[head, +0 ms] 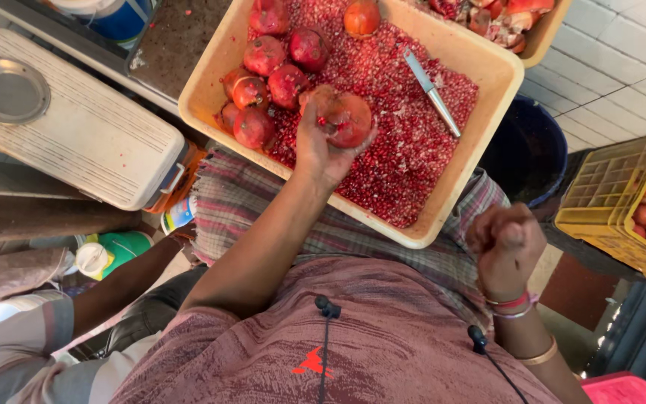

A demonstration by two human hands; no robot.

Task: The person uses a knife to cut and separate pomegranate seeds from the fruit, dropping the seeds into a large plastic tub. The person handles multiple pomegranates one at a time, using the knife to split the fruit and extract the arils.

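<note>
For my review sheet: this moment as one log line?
left hand: holds pomegranate over tray | right hand: fisted, apart | knife: on seeds

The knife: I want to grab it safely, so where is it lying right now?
In the head view, the knife lies on the loose pomegranate seeds in the right part of the tan tray, right of the pomegranate held in the left hand.

Pomegranate: red, round, skin partly peeled, gripped in left hand over tray. Tray: beige, rectangular, on lap, full of loose red seeds.
</note>
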